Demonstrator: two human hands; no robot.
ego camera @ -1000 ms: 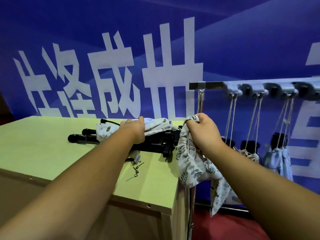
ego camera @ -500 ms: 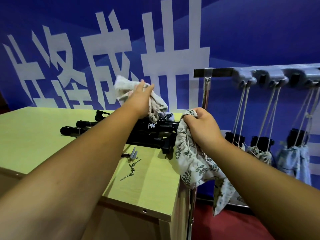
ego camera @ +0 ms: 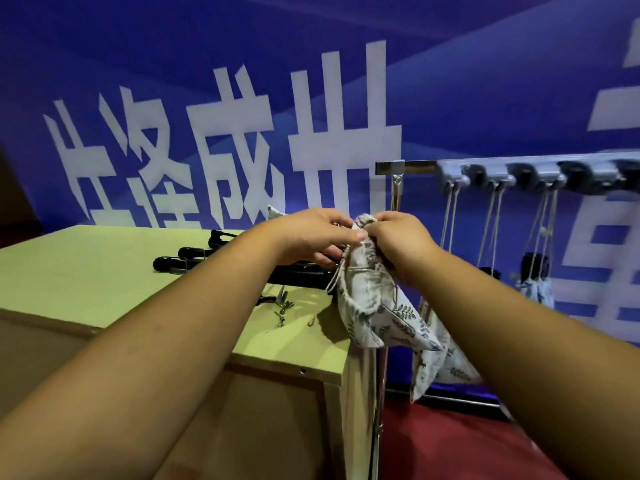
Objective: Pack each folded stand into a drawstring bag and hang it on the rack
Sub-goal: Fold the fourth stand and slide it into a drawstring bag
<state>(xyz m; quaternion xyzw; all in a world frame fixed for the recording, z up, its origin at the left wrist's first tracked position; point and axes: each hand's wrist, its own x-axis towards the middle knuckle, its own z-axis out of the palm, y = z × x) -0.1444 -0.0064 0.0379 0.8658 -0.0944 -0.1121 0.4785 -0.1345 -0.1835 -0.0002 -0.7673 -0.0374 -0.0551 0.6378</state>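
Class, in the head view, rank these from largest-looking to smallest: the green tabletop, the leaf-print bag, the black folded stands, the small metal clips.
1. green tabletop
2. leaf-print bag, though it is nearer the camera
3. black folded stands, partly hidden
4. metal clips

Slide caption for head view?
Left hand and right hand pinch a leaf-print cloth drawstring bag beside black folded stands on a green table.

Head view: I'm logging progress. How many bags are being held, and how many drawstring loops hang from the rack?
Held leaf-print bag: 1
Hung drawstring loops on rack: 3
Total: 4
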